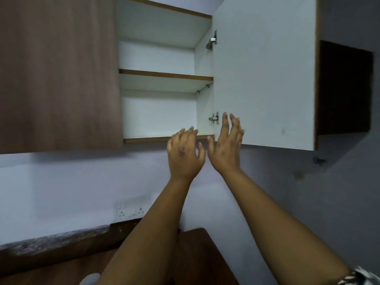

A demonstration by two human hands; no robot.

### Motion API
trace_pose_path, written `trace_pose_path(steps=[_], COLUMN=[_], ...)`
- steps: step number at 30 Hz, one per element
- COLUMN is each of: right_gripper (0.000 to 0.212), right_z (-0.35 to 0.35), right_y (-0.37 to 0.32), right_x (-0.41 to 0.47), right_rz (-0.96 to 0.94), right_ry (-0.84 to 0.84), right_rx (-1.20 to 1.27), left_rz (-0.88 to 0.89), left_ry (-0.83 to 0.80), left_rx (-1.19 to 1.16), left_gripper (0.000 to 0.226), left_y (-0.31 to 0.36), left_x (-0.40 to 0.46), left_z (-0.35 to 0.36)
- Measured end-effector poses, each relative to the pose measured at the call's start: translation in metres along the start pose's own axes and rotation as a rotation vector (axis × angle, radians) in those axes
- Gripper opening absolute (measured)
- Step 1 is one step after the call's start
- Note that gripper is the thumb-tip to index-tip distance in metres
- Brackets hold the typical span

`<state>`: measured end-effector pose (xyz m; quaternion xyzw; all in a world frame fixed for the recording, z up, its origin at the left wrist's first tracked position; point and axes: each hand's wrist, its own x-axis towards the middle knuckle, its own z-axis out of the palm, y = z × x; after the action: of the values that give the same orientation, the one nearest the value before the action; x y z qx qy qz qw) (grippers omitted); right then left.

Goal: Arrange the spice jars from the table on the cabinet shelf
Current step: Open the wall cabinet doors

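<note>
While I see both arms raised, left hand point(186, 155) and right hand point(226, 147) spread empty, cabinet shelf point(148, 139) edge behind fingertips, table point(197, 254) mostly hidden below.

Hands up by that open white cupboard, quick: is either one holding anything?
Left hand: open, fingers spread, holding nothing.
Right hand: open, fingers spread, holding nothing.

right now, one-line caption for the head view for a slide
Both empty hands, left hand and right hand, raised toward the open cabinet, whose visible shelves show no jars.
</note>
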<state>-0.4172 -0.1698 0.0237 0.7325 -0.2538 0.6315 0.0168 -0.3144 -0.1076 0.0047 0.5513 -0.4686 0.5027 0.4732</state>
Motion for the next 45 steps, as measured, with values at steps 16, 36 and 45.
trace_pose_path(steps=[16, 36, 45], right_gripper=[0.083, 0.04, 0.035], right_z=[0.237, 0.291, 0.194], right_y=[-0.18, -0.222, -0.267], right_x=[0.034, 0.069, 0.031], right_rz=[-0.192, 0.474, 0.464], right_ry=[-0.387, -0.472, -0.362], right_rx=[0.388, 0.871, 0.764], left_rz=[-0.074, 0.148, 0.082], left_ry=[-0.326, -0.14, -0.181], left_rx=[0.506, 0.654, 0.541], left_gripper=[0.092, 0.082, 0.099], left_y=[-0.293, -0.357, -0.293], left_x=[0.029, 0.033, 0.024], left_z=[-0.076, -0.038, -0.12])
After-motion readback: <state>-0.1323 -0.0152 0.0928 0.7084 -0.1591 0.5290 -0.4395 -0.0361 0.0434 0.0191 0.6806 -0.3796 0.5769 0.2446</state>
